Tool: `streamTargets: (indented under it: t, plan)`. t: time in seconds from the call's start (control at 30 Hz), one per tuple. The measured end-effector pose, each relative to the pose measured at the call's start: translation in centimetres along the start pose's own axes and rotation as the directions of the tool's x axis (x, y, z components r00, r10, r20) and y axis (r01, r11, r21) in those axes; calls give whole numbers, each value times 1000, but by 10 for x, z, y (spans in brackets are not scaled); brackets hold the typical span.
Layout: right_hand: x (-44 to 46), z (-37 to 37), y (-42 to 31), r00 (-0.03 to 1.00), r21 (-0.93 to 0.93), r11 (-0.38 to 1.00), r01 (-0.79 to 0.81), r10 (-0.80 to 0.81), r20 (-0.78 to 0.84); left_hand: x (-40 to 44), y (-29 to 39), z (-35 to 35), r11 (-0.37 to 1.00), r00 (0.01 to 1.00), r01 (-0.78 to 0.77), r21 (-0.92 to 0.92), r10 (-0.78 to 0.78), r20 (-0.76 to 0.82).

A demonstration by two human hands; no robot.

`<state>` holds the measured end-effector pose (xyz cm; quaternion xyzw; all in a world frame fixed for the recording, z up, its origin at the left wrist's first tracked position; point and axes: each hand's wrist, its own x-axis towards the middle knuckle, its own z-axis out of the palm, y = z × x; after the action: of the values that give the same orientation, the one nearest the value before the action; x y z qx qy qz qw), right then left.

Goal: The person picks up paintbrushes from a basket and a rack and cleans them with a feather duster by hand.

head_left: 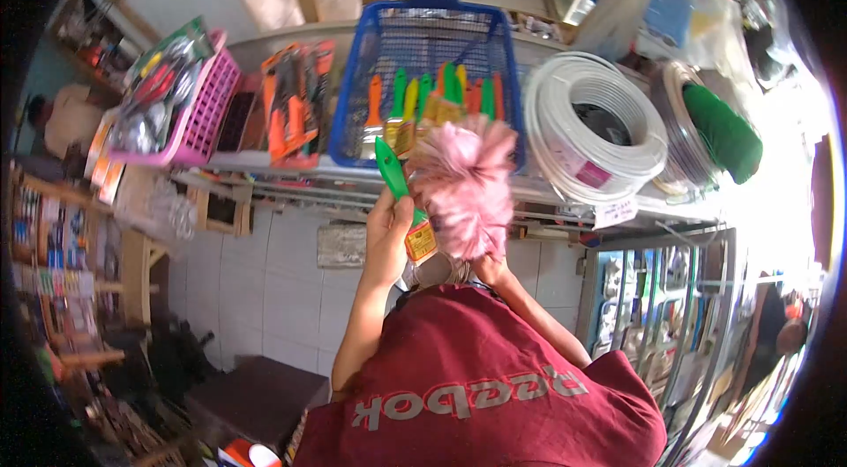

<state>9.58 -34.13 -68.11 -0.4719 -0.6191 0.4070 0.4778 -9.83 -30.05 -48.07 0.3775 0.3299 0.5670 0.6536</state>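
My left hand (pixel 386 233) is closed around a paintbrush with a green handle (pixel 391 169) and a yellow-red label near its bristle end. The brush is held upright, handle up, in front of the shelf. In my right hand (pixel 490 269) is a pink fluffy duster (pixel 466 189), raised beside the brush; the duster head partly covers that hand and its grip. Just behind both stands a blue plastic basket (pixel 347 105) on the shelf. Inside it are several paintbrushes (pixel 411 99) with orange, green, yellow and red handles, some hidden by the duster.
Left on the shelf are a pink basket (pixel 205 105) of packaged goods and orange-handled tools (pixel 296 119). To the right lie a white cable coil (pixel 551 127) and a green roll (pixel 723 134). A glass display case (pixel 657 291) stands below. Another person (pixel 75 119) is at far left.
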Motion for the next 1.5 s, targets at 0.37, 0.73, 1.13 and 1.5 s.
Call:
streamTargets:
  t: [0.37, 0.73, 1.13, 1.5]
  plan:
    - [-4, -24, -17, 941, 283, 947, -153, 227, -250, 27, 34, 52, 985, 963, -50, 163, 5, 268]
    - [6, -26, -26, 959, -10, 1000, 26, -28, -281, 47, 23, 70, 991, 856, 127, 39, -129, 500]
    - [22, -8, -75, 983, 77, 996, -39, 52, -174, 57, 31, 53, 955, 893, -47, 293, -91, 440]
    - [40, -5, -94, 980, 60, 997, -53, 63, -188, 66, 24, 42, 933, 940, -166, 320, 51, 338]
